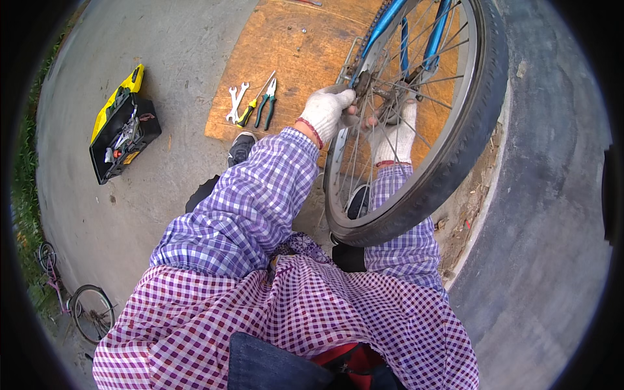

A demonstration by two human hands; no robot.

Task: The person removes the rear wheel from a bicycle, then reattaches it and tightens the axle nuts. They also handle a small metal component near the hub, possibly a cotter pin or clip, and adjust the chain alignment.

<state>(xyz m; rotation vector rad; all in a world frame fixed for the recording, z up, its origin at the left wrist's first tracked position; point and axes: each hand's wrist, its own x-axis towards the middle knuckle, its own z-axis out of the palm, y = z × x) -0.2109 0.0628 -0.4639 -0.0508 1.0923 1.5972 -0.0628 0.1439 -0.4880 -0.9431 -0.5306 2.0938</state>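
Note:
A bicycle wheel with a black tire (489, 91) stands tilted in front of me, joined to the blue bicycle frame (438, 36). My left hand (325, 114), in a white knit glove with bare fingertips, is closed at the left side of the hub. What its thumb and fingers pinch is hidden. On the other side, my right hand (398, 136), gloved the same way, is seen through the spokes. Its fingers curl up by the hub and are partly covered, so what they grip cannot be made out. The chain (375, 25) runs along the frame's left side.
Beneath the bicycle lies a worn wooden board (286, 52). Two wrenches (236, 103), a yellow-black screwdriver (249, 112) and green-handled pliers (266, 104) rest on it. An open black toolbox (127, 140) with a yellow lid stands left. Another bicycle (91, 312) is at lower left.

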